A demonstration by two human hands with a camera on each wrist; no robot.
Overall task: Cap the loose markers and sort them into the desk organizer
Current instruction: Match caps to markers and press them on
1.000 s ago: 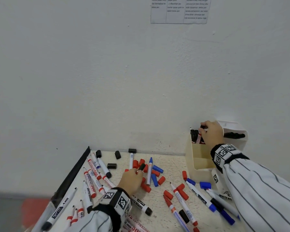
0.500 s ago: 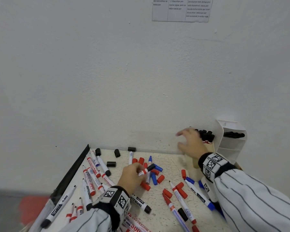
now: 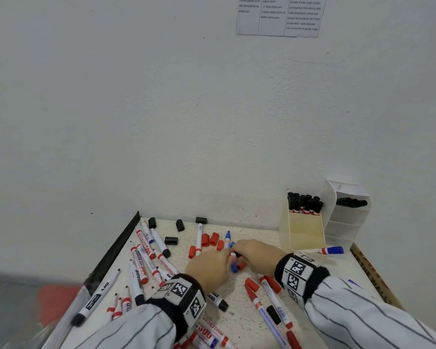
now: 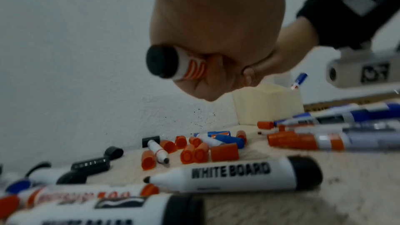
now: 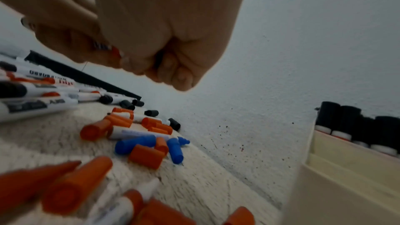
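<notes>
My left hand (image 3: 212, 267) grips a white marker (image 4: 184, 67) with red stripes; its black rear end sticks out toward the left wrist camera. My right hand (image 3: 258, 255) meets it over the middle of the table, fingers curled round the marker's other end, where a black cap (image 5: 159, 59) shows between them. The marker's middle is hidden by both hands. The desk organizer stands at the back right: a cream bin (image 3: 305, 233) holding several upright black-capped markers (image 3: 305, 204), and a white tiered part (image 3: 345, 222) with black markers lying in its top shelf.
Loose red caps (image 3: 209, 239), blue caps (image 3: 234, 268) and black caps (image 3: 171, 240) lie scattered on the speckled table. Several markers (image 3: 146, 250) lie along the table's black left edge (image 3: 116, 250). More lie at the front. A blue-capped marker (image 3: 331, 250) rests beside the organizer. A wall stands close behind.
My right hand left the organizer and swung down and left to join my left hand. My left hand lifted the marker off the table and holds it between both hands.
</notes>
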